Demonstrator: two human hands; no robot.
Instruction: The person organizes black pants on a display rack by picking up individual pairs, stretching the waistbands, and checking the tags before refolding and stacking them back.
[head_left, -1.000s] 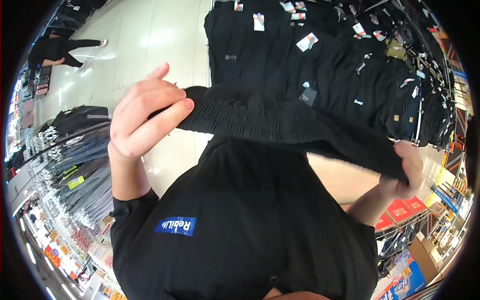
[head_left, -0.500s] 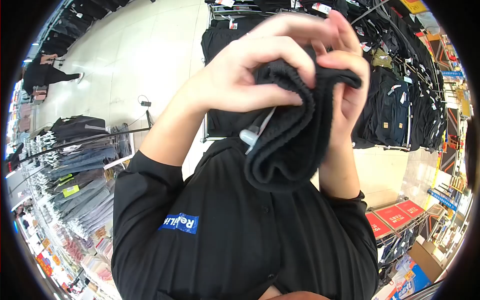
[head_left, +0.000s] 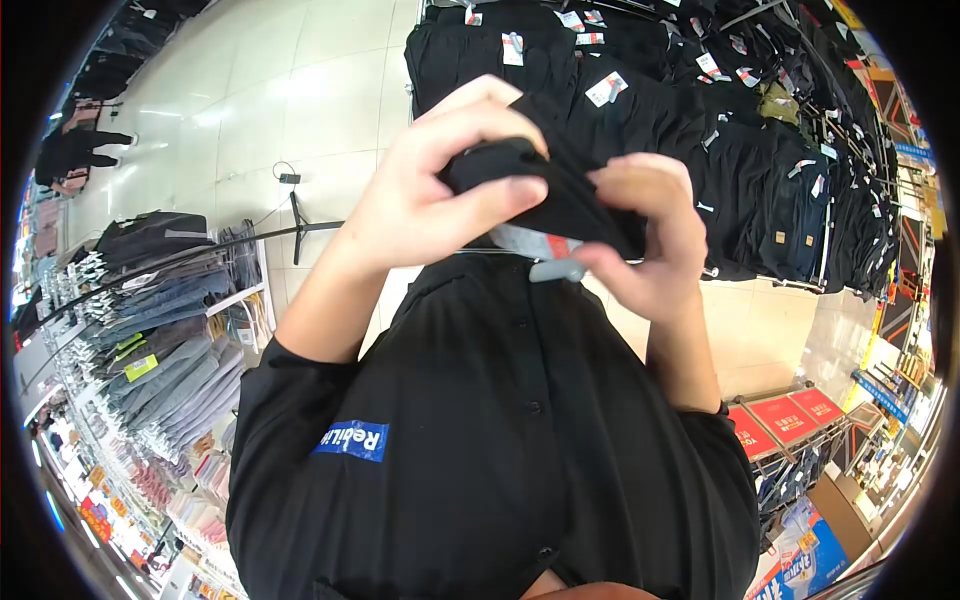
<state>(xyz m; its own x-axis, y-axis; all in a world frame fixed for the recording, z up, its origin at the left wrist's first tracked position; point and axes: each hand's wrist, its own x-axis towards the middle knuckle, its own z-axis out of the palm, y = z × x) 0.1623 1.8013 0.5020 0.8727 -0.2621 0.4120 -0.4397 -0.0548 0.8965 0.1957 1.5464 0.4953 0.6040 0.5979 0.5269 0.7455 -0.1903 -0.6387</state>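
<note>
A folded black garment [head_left: 575, 200] is held up in front of my chest; its exact kind cannot be told. My left hand [head_left: 420, 185] grips its left end, with the thumb below and the fingers curled over the cloth. At the right end, my right hand [head_left: 660, 230] has its fingers on the edge of the fabric and its thumb underneath. A grey plastic security tag [head_left: 557, 270] hangs below the garment, close to my right thumb. Beside it, a white and red paper label [head_left: 530, 241] shows partly from under the cloth.
Ahead stands a rack of black trousers [head_left: 640, 110] with price tags. On the left, jeans [head_left: 185, 330] hang from a rail near a black metal stand [head_left: 298, 228]. Red signs [head_left: 790, 425] top a rack at lower right. A pale tiled floor [head_left: 330, 110] lies between.
The garment has turned from a hanging roll with its folds facing me to a flatter, higher position. Its security tag has swung rightward. My right hand has come lower.
</note>
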